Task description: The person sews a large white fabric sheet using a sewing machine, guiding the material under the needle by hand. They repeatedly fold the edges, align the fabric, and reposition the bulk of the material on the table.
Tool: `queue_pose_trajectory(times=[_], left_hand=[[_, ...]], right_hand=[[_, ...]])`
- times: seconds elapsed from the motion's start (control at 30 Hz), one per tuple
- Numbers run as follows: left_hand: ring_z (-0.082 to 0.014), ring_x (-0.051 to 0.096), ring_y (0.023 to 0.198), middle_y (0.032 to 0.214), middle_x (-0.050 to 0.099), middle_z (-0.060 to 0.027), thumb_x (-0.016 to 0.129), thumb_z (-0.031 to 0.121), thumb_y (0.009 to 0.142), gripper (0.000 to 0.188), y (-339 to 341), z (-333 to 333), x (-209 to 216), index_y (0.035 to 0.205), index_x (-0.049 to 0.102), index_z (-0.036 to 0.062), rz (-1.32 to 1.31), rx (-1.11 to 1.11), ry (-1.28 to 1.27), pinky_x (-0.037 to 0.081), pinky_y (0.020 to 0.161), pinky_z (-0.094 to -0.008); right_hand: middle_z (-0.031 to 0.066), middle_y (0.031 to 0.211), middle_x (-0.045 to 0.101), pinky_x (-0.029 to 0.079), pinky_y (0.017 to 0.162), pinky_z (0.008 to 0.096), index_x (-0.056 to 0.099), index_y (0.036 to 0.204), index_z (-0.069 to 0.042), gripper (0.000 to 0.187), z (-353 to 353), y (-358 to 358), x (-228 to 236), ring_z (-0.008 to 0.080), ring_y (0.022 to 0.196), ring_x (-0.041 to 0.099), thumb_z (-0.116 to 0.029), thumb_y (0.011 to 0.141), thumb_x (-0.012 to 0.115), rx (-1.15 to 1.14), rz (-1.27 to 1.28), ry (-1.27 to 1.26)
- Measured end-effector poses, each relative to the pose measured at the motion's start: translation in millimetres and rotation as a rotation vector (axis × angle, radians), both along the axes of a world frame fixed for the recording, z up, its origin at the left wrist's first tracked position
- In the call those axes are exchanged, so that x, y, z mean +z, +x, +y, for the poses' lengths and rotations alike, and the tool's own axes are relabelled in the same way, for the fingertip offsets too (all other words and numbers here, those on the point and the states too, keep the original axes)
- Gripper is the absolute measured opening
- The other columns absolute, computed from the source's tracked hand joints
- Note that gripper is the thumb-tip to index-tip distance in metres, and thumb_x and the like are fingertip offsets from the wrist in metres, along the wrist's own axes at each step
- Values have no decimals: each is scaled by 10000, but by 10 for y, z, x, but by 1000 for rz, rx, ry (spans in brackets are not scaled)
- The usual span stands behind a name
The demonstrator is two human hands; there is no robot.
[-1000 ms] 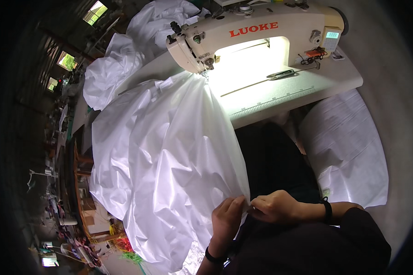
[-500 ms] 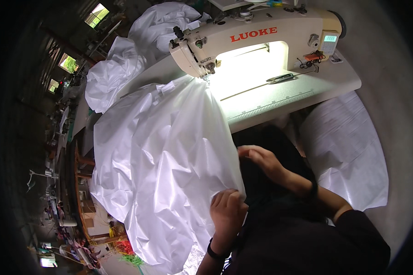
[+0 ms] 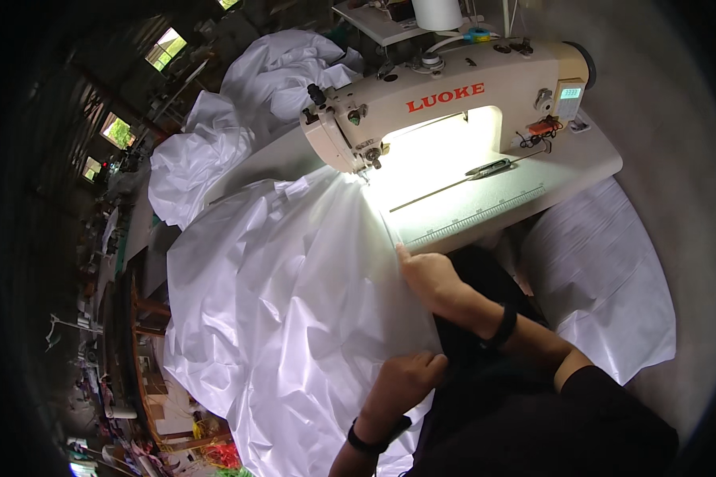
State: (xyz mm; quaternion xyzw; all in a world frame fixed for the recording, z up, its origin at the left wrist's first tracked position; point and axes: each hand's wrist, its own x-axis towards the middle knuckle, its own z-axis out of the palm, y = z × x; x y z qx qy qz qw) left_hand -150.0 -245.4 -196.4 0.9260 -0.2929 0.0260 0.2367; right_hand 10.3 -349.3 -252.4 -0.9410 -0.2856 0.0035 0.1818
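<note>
Fabric first: a big sheet of shiny white, crinkled synthetic cloth [image 3: 294,318] spills across my lap and off to the left of both hands, its upper end bunched under the needle of the sewing machine ahead of me. My right hand [image 3: 428,274] lies flat on the cloth's right edge, fingers together and stretched forward, pressing the hem where it meets the front lip of the table. My left hand [image 3: 402,380] sits nearer my body, just below the right one, curled closed with a fold of the same edge pinched inside it. Both wrists carry dark bands. Beyond the right hand stands the cream-coloured industrial sewing machine [image 3: 445,99], its lamp throwing a bright patch on the pale table top [image 3: 557,171], where a printed ruler strip runs along the front edge just ahead of my right fingertips. A small pair of metal snips [image 3: 489,168] lies on the table to the right of the needle, well past my right hand. More of the white material is heaped behind the machine [image 3: 247,95], far up and left of my hands, and another white sheet [image 3: 605,286] hangs beside my right forearm below the table.
</note>
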Motion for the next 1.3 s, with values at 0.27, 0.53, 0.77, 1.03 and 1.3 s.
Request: queue_pose_trajectory(times=[0.27,0.53,0.77,1.03,1.3], left_hand=[[-291,670,827,901,690,-100,751,158,805,169,398,485,-7,938,677,85,-201,195,-31,545,722,-381],[-384,450,1324,1454,483,-188,619,381,930,613,1228,2222,-369,1475,422,178,361,1020,71,361,1096,-456],[-382,480,1326,1455,496,-181,608,384,937,659,2262,3058,-512,1500,360,148,136,838,142,305,1145,-407],[-368,616,1131,1272,601,-235,586,170,963,388,1881,2568,-70,1306,548,-6,-369,719,84,481,974,-402],[-385,268,1449,1567,290,-216,835,237,746,1018,-881,1522,-1387,1540,226,46,152,1094,200,263,1173,-475]], right_hand=[[114,698,674,540,530,380,412,1401,110,562,131,-21,-46,276,626,687,-15,862,512,-45,4,-94],[82,649,656,529,510,354,467,1376,100,565,323,303,3,249,588,674,-12,829,556,-54,-45,-95],[37,647,665,505,460,328,529,1356,30,527,610,786,-21,218,545,661,-67,843,603,-116,-118,-203],[160,984,636,535,770,398,589,1208,-19,348,-348,249,58,317,867,646,-135,885,646,-64,-61,462],[167,1125,677,521,903,406,587,1225,26,491,67,-150,-1402,311,1031,659,-248,847,742,-10,672,689]])
